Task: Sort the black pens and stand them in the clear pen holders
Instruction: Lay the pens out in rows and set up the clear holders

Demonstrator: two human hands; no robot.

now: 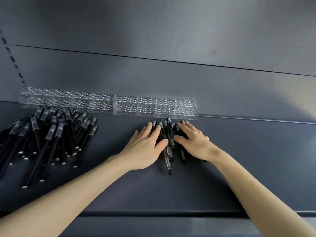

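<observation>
Everything sits on a dark grey metal shelf (239, 168) with a matt top, closed at the back by a grey back panel (171, 31) that has one thin seam running across it. Light falls from the right and leaves a pale sheen on the panel. At the far left a slotted upright (12, 58) climbs the back corner.

By the shelf's left edge lies a big loose pile of black pens (51, 134), capped ends mostly towards the back, crossing over each other. Behind them, along the back edge, two clear pen holders (66, 100) (155, 106) stand end to end, each with rows of round holes on top.

In front of the right holder, near the middle of the shelf, is a small bunch of pens (168, 139), roughly parallel and pointing front to back. The left hand (145, 149) lies flat on the bunch's left side, fingers straight, thumb across the barrels. The right hand (193, 142) rests flat on the right side, fingers spread over the caps. Neither hand grips anything.
</observation>
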